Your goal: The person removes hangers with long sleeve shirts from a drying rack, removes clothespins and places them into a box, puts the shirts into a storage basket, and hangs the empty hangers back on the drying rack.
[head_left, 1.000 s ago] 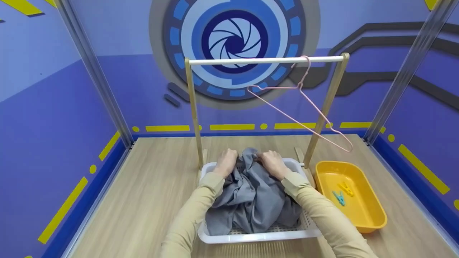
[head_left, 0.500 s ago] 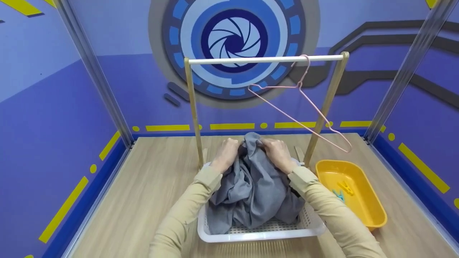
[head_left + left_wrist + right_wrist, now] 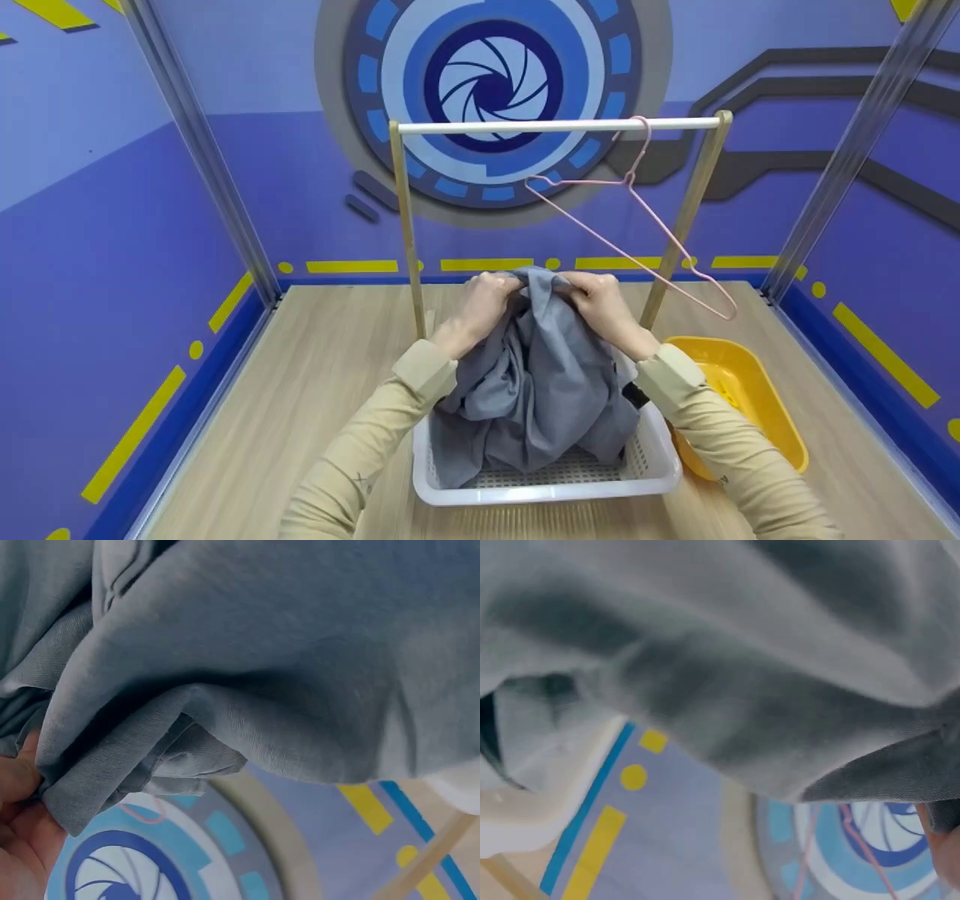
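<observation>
A crumpled grey cloth garment [image 3: 532, 382] hangs between my two hands, its lower folds down in the white plastic basket [image 3: 547, 492]. My left hand [image 3: 487, 304] grips its upper edge on the left. On the right, my right hand [image 3: 600, 300] pinches the same top edge, a short span of fabric bridging the gap. In the left wrist view, thumb and fingers [image 3: 22, 787] close on a fold of the grey garment [image 3: 247, 652]. Fabric fills most of the right wrist view, with only a fingertip [image 3: 946, 855] showing at the right border.
Behind the basket stands a wooden rack with a white rail [image 3: 525, 127]. A pink wire hanger [image 3: 592, 232] hangs from the rail's right part. To the right, a yellow tray [image 3: 780, 420] is partly covered by my right sleeve [image 3: 720, 435], with a yellow clothespin [image 3: 724, 390] inside.
Both hands have risen and drawn slightly apart, lifting the garment's top edge higher above the basket. More of the basket's bottom shows. My right sleeve now covers more of the yellow tray.
</observation>
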Demonstrator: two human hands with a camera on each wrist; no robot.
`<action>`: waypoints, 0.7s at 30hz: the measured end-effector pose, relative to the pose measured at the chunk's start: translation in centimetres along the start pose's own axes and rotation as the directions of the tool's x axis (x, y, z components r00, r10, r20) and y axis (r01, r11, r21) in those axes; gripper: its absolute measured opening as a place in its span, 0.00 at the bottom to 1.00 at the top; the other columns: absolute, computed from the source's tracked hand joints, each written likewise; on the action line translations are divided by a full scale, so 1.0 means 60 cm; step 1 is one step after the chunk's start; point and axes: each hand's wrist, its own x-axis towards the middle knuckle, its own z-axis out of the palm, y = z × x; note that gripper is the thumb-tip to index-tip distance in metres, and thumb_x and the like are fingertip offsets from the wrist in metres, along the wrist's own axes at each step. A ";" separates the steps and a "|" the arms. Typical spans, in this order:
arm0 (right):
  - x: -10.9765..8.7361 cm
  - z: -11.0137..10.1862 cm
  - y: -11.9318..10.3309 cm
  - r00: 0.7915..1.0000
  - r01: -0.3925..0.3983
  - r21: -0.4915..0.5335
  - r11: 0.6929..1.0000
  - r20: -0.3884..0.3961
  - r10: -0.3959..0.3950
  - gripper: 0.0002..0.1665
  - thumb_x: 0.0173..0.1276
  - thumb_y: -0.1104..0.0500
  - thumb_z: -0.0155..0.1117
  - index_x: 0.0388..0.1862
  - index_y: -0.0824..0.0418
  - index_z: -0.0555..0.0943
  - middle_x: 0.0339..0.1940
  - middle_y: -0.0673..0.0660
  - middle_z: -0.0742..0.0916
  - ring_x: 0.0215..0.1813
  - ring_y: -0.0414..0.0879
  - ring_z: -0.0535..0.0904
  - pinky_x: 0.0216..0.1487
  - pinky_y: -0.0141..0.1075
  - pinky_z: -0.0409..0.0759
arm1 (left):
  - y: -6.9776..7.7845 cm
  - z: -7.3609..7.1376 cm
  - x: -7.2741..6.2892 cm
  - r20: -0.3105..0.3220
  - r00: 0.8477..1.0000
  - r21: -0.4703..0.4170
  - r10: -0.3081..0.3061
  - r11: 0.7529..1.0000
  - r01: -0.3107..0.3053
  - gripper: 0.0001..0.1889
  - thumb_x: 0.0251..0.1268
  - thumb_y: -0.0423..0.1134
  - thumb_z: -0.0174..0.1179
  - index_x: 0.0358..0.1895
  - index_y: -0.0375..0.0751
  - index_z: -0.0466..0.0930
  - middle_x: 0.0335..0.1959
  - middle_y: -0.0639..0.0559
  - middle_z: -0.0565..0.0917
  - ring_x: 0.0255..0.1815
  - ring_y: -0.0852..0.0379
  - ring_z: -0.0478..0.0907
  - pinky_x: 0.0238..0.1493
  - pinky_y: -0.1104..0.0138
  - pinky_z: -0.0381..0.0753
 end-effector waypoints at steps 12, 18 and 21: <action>0.007 -0.035 -0.046 0.985 -0.159 0.173 0.972 0.093 0.145 0.04 0.57 0.71 0.63 0.29 0.65 0.84 0.26 0.54 0.84 0.25 0.41 0.75 0.25 0.29 0.71 | 0.028 -0.030 0.001 -0.024 0.999 -0.132 0.038 0.990 -0.041 0.16 0.57 0.21 0.54 0.14 0.40 0.69 0.15 0.49 0.73 0.22 0.55 0.75 0.23 0.69 0.69; 0.008 -0.058 -0.089 0.964 -0.234 0.228 0.945 0.182 0.195 0.09 0.58 0.72 0.62 0.19 0.67 0.77 0.15 0.51 0.74 0.19 0.38 0.63 0.21 0.29 0.60 | 0.033 -0.029 -0.004 0.029 0.999 -0.304 0.044 0.952 -0.034 0.17 0.53 0.17 0.53 0.14 0.39 0.66 0.15 0.50 0.71 0.20 0.59 0.69 0.25 0.70 0.66; 0.008 -0.069 -0.112 0.947 -0.278 0.252 0.927 0.232 0.221 0.09 0.59 0.73 0.61 0.19 0.69 0.75 0.14 0.52 0.71 0.19 0.38 0.62 0.22 0.29 0.59 | 0.035 -0.028 -0.009 0.083 0.996 -0.379 0.025 0.926 0.008 0.15 0.51 0.16 0.53 0.15 0.37 0.69 0.17 0.51 0.72 0.21 0.60 0.67 0.26 0.71 0.66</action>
